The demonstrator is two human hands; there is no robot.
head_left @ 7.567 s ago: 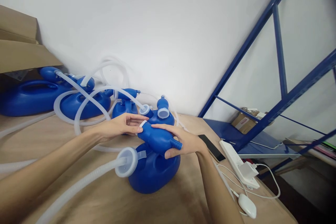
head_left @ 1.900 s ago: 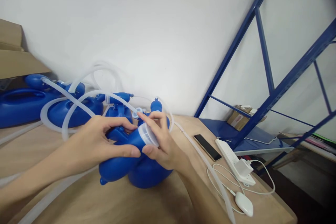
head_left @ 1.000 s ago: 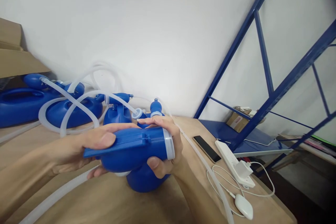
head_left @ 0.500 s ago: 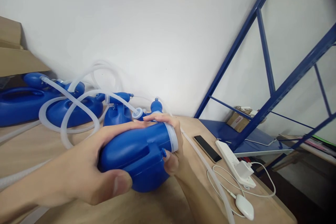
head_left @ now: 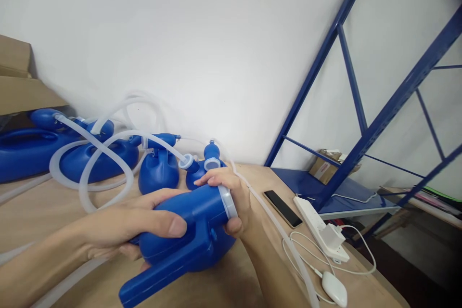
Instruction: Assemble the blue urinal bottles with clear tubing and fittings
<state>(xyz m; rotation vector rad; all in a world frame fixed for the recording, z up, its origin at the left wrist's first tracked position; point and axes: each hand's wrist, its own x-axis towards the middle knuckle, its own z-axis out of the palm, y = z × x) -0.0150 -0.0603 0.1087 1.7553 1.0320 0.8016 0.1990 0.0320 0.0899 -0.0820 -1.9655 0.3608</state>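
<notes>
Hands first: both of mine are out in front of me, low over the wooden table, and they meet in the middle. My left arm comes in from the bottom left, lying almost flat, and my left hand is wrapped around the fat part of a blue plastic bottle. My left thumb lies pressed along the top of it, and my other left fingers curl under, so only their tips show below. My right arm comes up from the bottom middle. My right hand is cupped tight over the bottle's mouth end, where a clear white ring goes around it. My right fingers bend over the top of the ring and my right thumb pushes on it from below. So the bottle sits between my two hands, lying on its side, with its mouth toward my right palm and a flat blue spout sticking down toward me. It is lifted just above the table. Behind my hands stand more blue bottles with bendy white hoses looped over them. To the right lie a black phone, a white power strip and a small white mouse.
</notes>
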